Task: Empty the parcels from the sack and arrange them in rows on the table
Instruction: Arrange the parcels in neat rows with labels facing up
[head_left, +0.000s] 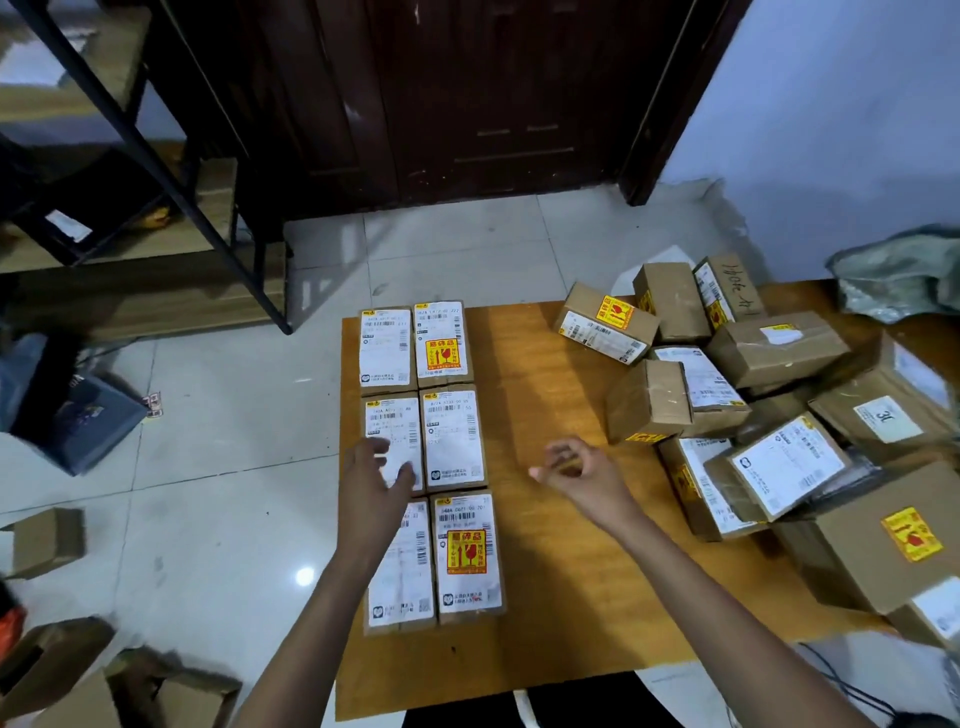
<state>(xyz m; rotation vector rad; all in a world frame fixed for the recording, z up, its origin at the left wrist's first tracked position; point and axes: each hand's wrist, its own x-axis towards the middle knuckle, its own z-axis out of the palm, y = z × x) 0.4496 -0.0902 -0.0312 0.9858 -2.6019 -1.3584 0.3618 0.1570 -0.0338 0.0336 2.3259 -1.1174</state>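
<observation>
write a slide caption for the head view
Six parcels in two rows on the table, a pile waiting at right, both hands empty.

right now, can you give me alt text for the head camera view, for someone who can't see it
Six labelled parcels lie flat in two neat columns at the left of a wooden table, with a jumbled pile of boxes on its right side. The person's left hand hovers open over the arranged parcels; the right hand hangs loosely curled, empty, above bare wood.

Six labelled cardboard parcels (447, 441) lie flat in two rows on the table's (545, 597) left; others (769, 415) jumbled right.
</observation>
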